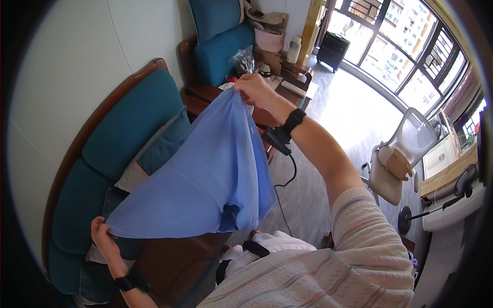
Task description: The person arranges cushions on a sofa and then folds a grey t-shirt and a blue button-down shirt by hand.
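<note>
A light blue cloth garment (192, 173) is stretched in the air between my two hands. My right hand (256, 90), raised toward the far side, pinches its upper corner. At the lower left, my left hand (103, 236) grips another corner. Folds hang loosely along the garment's right side, with a dark opening near its lower edge. What kind of garment it is, I cannot tell. A black strap with a small device (279, 136) and a cable is on my right wrist; a black band (127, 283) circles my left wrist.
Behind the garment stands a wooden sofa with teal cushions (134, 115) and a pillow (163, 142). A cluttered side table (287, 96) is beyond my right hand. Farther off are a black suitcase (333, 50), an office chair (389, 177) holding a plush toy (398, 163), and a black stand (404, 220).
</note>
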Tool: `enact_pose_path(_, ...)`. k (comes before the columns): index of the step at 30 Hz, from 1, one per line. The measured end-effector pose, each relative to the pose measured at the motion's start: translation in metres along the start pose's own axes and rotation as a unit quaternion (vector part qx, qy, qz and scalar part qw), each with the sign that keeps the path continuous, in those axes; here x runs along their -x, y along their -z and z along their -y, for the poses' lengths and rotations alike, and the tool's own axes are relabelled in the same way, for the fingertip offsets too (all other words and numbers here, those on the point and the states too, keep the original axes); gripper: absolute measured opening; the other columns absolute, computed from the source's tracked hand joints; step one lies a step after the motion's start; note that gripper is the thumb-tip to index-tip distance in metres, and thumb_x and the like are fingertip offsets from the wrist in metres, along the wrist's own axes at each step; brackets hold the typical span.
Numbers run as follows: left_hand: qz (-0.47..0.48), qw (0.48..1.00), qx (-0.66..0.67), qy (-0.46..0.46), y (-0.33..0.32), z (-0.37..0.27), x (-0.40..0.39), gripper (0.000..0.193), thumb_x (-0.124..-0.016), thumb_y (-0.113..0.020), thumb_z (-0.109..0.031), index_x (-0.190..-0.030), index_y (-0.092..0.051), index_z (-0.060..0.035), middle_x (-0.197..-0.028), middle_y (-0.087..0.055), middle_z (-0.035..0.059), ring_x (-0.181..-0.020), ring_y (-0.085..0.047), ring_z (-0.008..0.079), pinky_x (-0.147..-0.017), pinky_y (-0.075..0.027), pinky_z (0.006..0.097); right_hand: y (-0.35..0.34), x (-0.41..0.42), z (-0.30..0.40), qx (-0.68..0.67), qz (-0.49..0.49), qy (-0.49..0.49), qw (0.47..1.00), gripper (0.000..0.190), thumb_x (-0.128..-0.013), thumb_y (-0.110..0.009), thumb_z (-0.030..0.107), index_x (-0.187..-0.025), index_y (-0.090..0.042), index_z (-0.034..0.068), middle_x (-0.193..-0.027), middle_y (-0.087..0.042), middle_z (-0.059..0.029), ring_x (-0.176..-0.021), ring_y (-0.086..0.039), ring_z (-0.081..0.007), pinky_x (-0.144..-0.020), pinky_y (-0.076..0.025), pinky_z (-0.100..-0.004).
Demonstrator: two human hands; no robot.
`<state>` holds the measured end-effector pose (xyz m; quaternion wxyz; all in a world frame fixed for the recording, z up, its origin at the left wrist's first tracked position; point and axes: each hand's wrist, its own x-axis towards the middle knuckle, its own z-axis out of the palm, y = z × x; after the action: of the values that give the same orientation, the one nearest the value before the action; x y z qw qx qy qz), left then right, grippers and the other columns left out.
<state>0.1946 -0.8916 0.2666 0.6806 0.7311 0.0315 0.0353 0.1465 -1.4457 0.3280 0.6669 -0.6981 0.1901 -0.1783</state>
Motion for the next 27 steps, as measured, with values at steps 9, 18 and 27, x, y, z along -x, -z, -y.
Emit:
enact_pose_path(9, 0.265, 0.961, 0.074, -0.016, -0.103, -0.054, 0.064, 0.028, -0.074, -0.059, 0.0, -0.102, -0.057, 0.0055, -0.089, -0.061, 0.0114, -0.076, -0.059, 0.0155, -0.067, -0.049, 0.0259, -0.113, 0.069, -0.005, 0.182, 0.138, 0.178, 0.957, 0.018, -0.068, -0.063, 0.011, -0.08, -0.061, -0.003, -0.069, -0.06, -0.0049, -0.064, -0.056, -0.0097, -0.056, -0.045, -0.0244)
enact_pose_path(18, 0.308, 0.932, -0.045, -0.188, -0.185, -0.078, 0.073, 0.017, -0.08, -0.059, 0.0, -0.096, -0.063, 0.0006, -0.081, -0.063, 0.0055, -0.075, -0.06, 0.009, -0.066, -0.049, 0.0207, -0.134, 0.123, 0.017, 0.105, 0.255, 0.167, 0.947, 0.013, -0.073, -0.06, 0.003, -0.084, -0.059, -0.004, -0.073, -0.061, -0.0058, -0.068, -0.057, -0.0075, -0.061, -0.048, -0.0227)
enact_pose_path(27, 0.166, 0.835, -0.191, -0.488, -0.187, -0.084, 0.075, 0.008, -0.076, -0.064, -0.003, -0.084, -0.062, -0.0041, -0.09, -0.061, 0.0072, -0.076, -0.061, 0.018, -0.07, -0.047, 0.0277, -0.127, 0.129, 0.02, 0.08, 0.32, 0.147, 0.933, 0.01, -0.077, -0.06, 0.0, -0.087, -0.059, -0.003, -0.078, -0.061, -0.0036, -0.073, -0.057, -0.0063, -0.067, -0.048, -0.0204)
